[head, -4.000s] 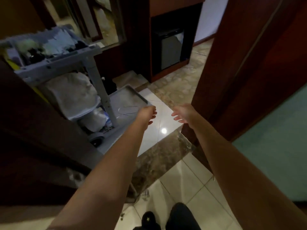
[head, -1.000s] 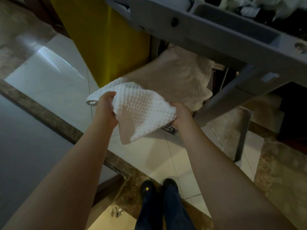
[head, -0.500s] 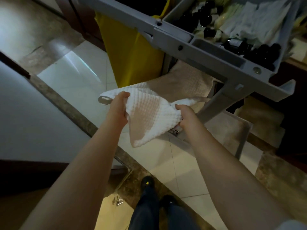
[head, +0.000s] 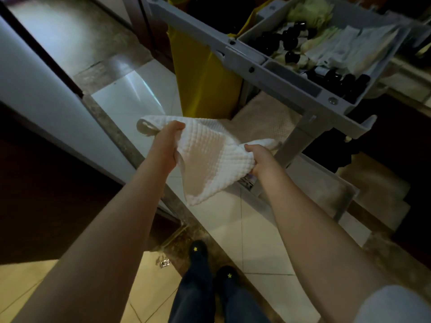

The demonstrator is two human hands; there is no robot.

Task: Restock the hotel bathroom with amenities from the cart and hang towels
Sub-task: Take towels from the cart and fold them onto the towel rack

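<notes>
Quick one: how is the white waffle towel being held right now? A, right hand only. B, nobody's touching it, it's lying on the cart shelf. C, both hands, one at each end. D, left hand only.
C: the left hand grips one end of the white towel and the right hand grips the other, beside the cart.
</notes>
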